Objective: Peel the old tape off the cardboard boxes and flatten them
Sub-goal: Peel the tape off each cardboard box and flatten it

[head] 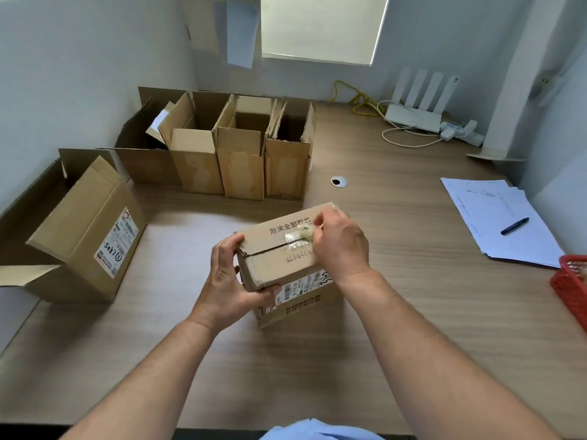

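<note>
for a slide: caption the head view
Right hand pinches clear tape on a small cardboard box that the left hand grips.

Your desk (397, 296) is carrying four open cardboard boxes (241, 163) at eleven o'clock, a tipped box (85, 230) at nine, papers (495, 223) at two, a router (413, 117) at one.

matt brown cardboard box (279, 265) mid-frame with shiny crinkled clear tape (298, 238), wood-grain laminate desk (413, 281), red plastic mesh basket (571, 281) right edge, white paper sheets (495, 217) upper right

Office: desk (397, 281), papers (495, 217), router (416, 117).
</note>
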A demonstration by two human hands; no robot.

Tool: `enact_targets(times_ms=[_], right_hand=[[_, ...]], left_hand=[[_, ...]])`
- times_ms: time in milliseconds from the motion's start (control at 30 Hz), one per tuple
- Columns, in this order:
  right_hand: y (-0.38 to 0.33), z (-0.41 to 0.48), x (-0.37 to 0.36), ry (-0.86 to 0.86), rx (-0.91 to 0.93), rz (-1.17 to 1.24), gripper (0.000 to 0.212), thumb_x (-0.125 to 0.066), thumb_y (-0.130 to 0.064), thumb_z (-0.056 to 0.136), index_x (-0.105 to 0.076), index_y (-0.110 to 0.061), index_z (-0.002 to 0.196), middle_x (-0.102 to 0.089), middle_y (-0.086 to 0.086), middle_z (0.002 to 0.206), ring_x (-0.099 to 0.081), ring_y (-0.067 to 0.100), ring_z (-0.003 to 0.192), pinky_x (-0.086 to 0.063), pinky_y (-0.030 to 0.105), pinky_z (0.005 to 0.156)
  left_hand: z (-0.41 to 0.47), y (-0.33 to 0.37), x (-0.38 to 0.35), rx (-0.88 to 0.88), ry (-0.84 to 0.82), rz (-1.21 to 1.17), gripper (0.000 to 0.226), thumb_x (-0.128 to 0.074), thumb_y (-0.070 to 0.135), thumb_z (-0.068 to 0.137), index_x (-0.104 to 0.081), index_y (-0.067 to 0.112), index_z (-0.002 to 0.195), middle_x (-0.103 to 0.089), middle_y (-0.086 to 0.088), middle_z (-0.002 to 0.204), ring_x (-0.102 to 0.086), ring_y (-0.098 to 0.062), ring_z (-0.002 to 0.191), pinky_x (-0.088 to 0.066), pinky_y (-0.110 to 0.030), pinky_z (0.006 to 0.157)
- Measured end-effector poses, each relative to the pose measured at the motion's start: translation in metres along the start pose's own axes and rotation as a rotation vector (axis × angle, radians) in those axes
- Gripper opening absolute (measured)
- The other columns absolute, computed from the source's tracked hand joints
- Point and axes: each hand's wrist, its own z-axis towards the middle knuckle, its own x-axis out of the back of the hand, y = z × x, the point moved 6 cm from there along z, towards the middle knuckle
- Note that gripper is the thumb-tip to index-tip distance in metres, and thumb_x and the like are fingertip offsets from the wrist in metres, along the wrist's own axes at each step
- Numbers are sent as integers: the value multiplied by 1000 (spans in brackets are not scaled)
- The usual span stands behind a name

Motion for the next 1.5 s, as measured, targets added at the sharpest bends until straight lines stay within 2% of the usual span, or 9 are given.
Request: enact_targets(times_ms=[133,300,500,667,767,1067,1133,1333,1500], right_hand=[[-9,-7,-5,-43,141,-104,22,-42,-26,95,-62,-19,97,-61,1,99,-59,26,88,-36,29,67],[-20,-11,-12,-44,191,-265,45,-47,-60,87,-59,-18,98,-53,2,97,-55,23,84,-33,29,66],[-26,-11,-12,7,241,-235,29,-42,-35,98,-59,-11,102,-56,5,100,-54,23,80,-33,29,66],[-21,-4,-12,-44,190,-193,30,-37,-32,100,-60,-13,104,-60,6,101,-58,25,89,-35,30,68],[-19,-1,-12,-87,141,-139,28,-40,-32,98,-61,-14,100,-63,6,101,-56,25,87,-33,29,67],[14,7,6,-82,-113,126,14,-56,-29,90,-42,-26,94,-57,-4,85,-53,22,79,-36,30,66],[20,8,12,-63,-79,40,8,-50,-33,93,-52,-25,92,-61,0,91,-55,23,83,-36,30,66],[9,0,11,-5,66,-203,54,-47,-64,85,-58,-16,105,-51,6,104,-56,24,92,-34,29,66],[-2,-8,6,71,174,-258,33,-55,-40,90,-51,-14,109,-52,7,107,-56,23,93,-35,30,65]], left_hand=[[1,-3,1,-5,13,20,107,-94,20,54,-29,20,138,-31,0,134,-39,-9,122,-40,-23,99],[2,-2,2,23,-8,5,108,-81,51,45,-30,23,136,-32,2,132,-41,-8,120,-40,-21,96],[5,4,9,3,-29,149,110,-92,39,51,-29,21,139,-31,2,140,-36,-6,123,-39,-34,103],[17,27,10,-15,-112,474,132,-57,92,44,-23,18,148,-2,-2,159,-6,-13,144,-7,-41,120],[34,38,-5,-23,-216,714,144,-32,100,40,0,18,153,11,-5,161,15,-15,146,15,-40,117],[53,46,-24,-53,-298,817,127,-63,81,53,-15,17,152,-27,0,148,-18,-19,137,-11,-35,118],[54,46,-24,-54,-300,812,126,-64,80,53,-17,18,152,-28,0,149,-20,-19,137,-15,-35,117],[54,49,-28,-60,-300,828,123,-65,79,55,-19,16,151,-29,0,148,-21,-19,136,-16,-34,116],[53,49,-27,-54,-308,833,124,-64,79,56,-19,16,151,-28,1,148,-20,-18,136,-14,-33,115]])
